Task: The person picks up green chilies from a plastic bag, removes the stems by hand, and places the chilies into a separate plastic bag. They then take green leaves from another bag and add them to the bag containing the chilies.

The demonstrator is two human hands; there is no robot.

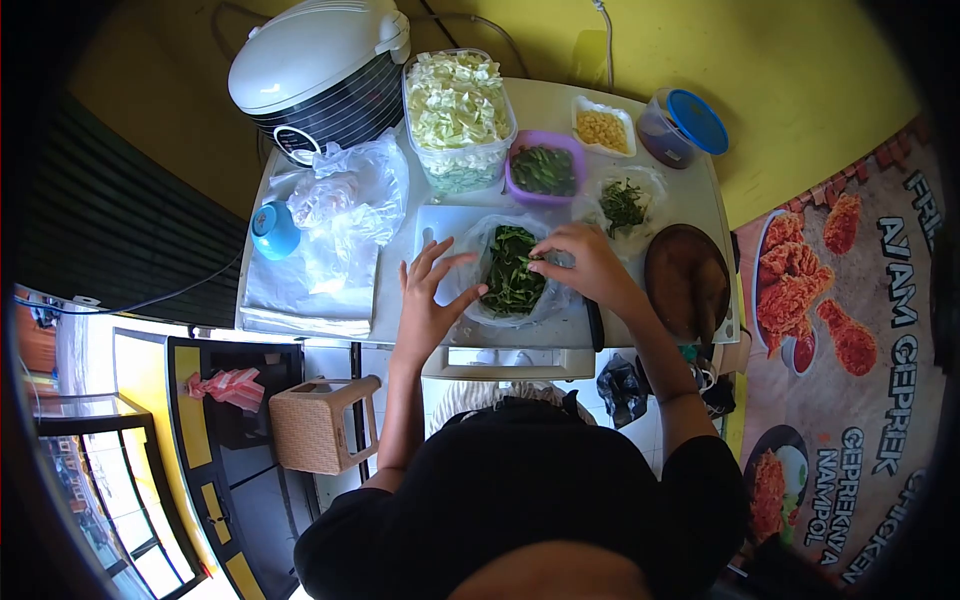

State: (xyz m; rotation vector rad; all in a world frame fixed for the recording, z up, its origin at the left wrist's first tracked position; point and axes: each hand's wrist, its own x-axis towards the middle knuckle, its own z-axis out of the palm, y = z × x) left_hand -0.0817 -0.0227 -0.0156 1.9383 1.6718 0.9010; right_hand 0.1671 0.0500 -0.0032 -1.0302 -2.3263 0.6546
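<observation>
A clear plastic bag lies open in front of me, with dark green leaves heaped inside. At its left side is my left hand, fingers spread and the thumb by the bag's edge, holding nothing. My right hand reaches over the right side of the leaves. Its thumb and forefinger come together in a pinch; whatever is between them is too small to make out. Under the bag, part of a white cutting board shows. A dark knife handle sticks out at the table's front edge, below my right wrist.
Behind the bag stand a tub of chopped cabbage, a purple container of greens, a tray of yellow pieces and a blue-lidded tub. A stone mortar sits right; a rice cooker and blue cup sit left.
</observation>
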